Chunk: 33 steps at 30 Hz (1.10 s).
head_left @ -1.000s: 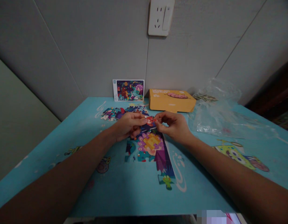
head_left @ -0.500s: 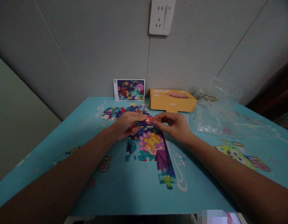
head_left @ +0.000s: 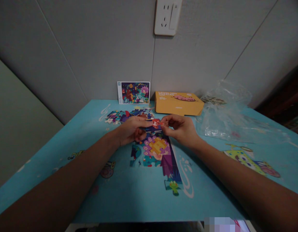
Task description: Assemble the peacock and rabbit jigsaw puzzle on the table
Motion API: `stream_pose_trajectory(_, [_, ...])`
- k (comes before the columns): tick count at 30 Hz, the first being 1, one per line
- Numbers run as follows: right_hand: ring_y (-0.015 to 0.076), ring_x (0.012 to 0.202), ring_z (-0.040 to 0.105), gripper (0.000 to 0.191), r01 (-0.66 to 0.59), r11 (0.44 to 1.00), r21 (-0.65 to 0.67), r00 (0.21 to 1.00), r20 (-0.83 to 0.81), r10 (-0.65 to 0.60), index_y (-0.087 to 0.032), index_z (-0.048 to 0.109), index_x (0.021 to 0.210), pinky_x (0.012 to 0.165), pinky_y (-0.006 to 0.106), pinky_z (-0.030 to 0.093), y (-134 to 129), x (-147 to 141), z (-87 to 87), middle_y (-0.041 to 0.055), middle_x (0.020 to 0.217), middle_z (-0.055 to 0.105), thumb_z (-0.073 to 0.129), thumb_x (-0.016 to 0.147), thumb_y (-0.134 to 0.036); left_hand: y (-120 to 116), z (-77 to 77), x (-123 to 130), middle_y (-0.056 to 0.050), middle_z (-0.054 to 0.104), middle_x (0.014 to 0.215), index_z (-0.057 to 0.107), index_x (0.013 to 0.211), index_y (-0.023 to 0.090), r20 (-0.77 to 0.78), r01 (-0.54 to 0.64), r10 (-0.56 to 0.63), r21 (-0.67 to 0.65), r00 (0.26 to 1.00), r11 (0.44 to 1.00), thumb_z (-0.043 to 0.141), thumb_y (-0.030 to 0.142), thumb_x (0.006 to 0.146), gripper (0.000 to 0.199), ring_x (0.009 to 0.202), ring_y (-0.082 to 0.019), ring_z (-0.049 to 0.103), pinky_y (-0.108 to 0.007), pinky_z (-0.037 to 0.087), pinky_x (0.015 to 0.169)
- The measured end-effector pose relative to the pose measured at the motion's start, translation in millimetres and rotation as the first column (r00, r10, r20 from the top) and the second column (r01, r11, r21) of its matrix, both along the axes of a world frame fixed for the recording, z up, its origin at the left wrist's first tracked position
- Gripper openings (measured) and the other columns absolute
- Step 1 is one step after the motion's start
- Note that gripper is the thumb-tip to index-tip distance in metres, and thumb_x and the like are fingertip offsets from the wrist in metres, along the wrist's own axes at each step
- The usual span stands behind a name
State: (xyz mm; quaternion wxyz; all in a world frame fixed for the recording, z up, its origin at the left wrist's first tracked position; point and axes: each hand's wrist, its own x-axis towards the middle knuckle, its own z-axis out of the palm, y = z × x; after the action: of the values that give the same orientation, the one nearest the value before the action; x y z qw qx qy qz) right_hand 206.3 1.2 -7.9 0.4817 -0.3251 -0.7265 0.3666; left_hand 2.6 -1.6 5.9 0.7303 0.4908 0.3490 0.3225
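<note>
1. Progress: an assembled puzzle section (head_left: 155,151) lies flat on the counter (head_left: 139,201), in a long strip running from near the middle toward the far edge. Its purple, pink and yellow areas are joined. A heap of loose puzzle pieces (head_left: 127,115) sits far left of the hands, so plenty remains unplaced. The exact count can't be told from here.
2. Left hand (head_left: 131,130): mostly closed, fingers stretched right, gripping the left side of a small puzzle chunk (head_left: 153,128), dark purple with red on top, just above the far end of the section.
3. Right hand (head_left: 179,129): curled into a pinch, thumb and fingertips on the chunk's red right end. Exactly which fingers bear on it is partly hidden.
4. Chunk location: held between both hands, over the counter's middle, close to the section; whether it touches is unclear.
5. Around: a picture card (head_left: 133,92) stands against the far wall, a yellow box (head_left: 177,103) lies right of it, and a clear plastic bag (head_left: 226,120) lies far right.
</note>
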Motion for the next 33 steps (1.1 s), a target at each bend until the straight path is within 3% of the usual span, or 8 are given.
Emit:
stream_pose_trajectory(6, [0.0101,0.057,0.05,0.014,-0.001,0.998,0.063,0.997,0.071,-0.004,-0.016,0.063,0.077,0.056,0.025,0.044,-1.3,0.8,-0.4,-0.001,0.064,0.058,0.066,0.074,-0.029,-1.0,-0.1,2.7,0.003,0.056,0.053,0.06,0.078,0.011,-0.031,-0.049,0.05,0.025,0.998,0.998,0.072,0.027,0.071,0.021,0.03,-0.005,0.044,-0.016,0.029,0.028])
stream_pose_trajectory(11, [0.0137,0.065,0.055,0.029,0.135,0.973,0.189,0.911,0.363,-0.197,-0.015,0.068,0.093,0.061,0.028,0.045,2.7,7.7,3.1,0.005,0.078,0.063,0.062,0.083,-0.041,1.5,-0.5,7.1,0.006,0.05,0.048,0.057,0.074,0.013,-0.012,-0.358,0.364,0.153,0.931,0.921,0.07,0.023,0.072,0.016,0.028,-0.006,0.043,-0.017,0.029,0.027])
stream_pose_trajectory(13, [0.0169,0.073,0.057,0.042,0.041,0.974,0.223,0.828,0.537,-0.158,-0.015,0.069,0.097,0.067,0.031,0.048,3.7,11.7,5.8,0.0081,0.088,0.061,0.067,0.077,-0.052,3.5,-0.3,6.8,0.006,0.051,0.05,0.055,0.072,0.014,0.027,-0.482,0.486,0.187,0.873,0.856,0.069,0.022,0.072,0.016,0.031,-0.006,0.046,-0.017,0.032,0.029])
stream_pose_trajectory(15, [0.0201,0.082,0.057,0.059,-0.148,0.971,0.186,0.732,0.681,-0.019,-0.015,0.068,0.108,0.076,0.035,0.049,3.3,15.4,8.1,0.0106,0.099,0.057,0.072,0.069,-0.059,5.3,-0.4,5.9,0.005,0.052,0.053,0.054,0.071,0.014,0.056,-0.555,0.557,0.202,0.829,0.807,0.07,0.02,0.071,0.017,0.034,-0.006,0.048,-0.016,0.034,0.031])
stream_pose_trajectory(18, [0.0218,0.089,0.056,0.068,-0.313,0.943,0.115,0.641,0.758,0.121,-0.017,0.064,0.118,0.083,0.038,0.048,1.6,18.8,10.5,0.0122,0.111,0.052,0.074,0.067,-0.059,6.6,-1.3,5.1,0.005,0.052,0.055,0.054,0.07,0.014,0.073,-0.594,0.593,0.207,0.802,0.777,0.07,0.019,0.07,0.016,0.037,-0.006,0.051,-0.016,0.037,0.032])
stream_pose_trajectory(23, [0.02,0.088,0.056,0.047,-0.35,0.933,0.088,0.649,0.741,0.174,-0.018,0.068,0.107,0.082,0.036,0.048,0.0,18.3,12.9,0.0105,0.11,0.05,0.075,0.072,-0.049,5.5,-1.7,6.6,0.005,0.052,0.055,0.055,0.071,0.013,0.079,-0.586,0.583,0.192,0.809,0.787,0.071,0.02,0.071,0.017,0.038,-0.008,0.053,-0.017,0.04,0.033])
stream_pose_trajectory(28, [0.0166,0.078,0.054,0.043,-0.328,0.94,0.094,0.677,0.717,0.165,-0.016,0.064,0.095,0.07,0.03,0.045,-1.1,15.1,13.5,0.007,0.097,0.055,0.079,0.067,-0.044,3.0,0.8,7.0,0.005,0.053,0.056,0.055,0.073,0.013,0.087,-0.555,0.549,0.184,0.832,0.812,0.074,0.02,0.07,0.02,0.04,-0.008,0.055,-0.017,0.042,0.035])
stream_pose_trajectory(33, [0.0123,0.063,0.048,0.009,-0.269,0.929,0.253,0.806,0.587,0.074,-0.018,0.058,0.078,0.06,0.025,0.038,-2.3,12.8,15.0,-0.0006,0.071,0.055,0.065,0.08,-0.023,4.2,0.1,5.9,0.005,0.053,0.055,0.054,0.074,0.013,0.081,-0.538,0.532,0.173,0.843,0.825,0.074,0.021,0.072,0.021,0.04,-0.008,0.055,-0.017,0.042,0.036])
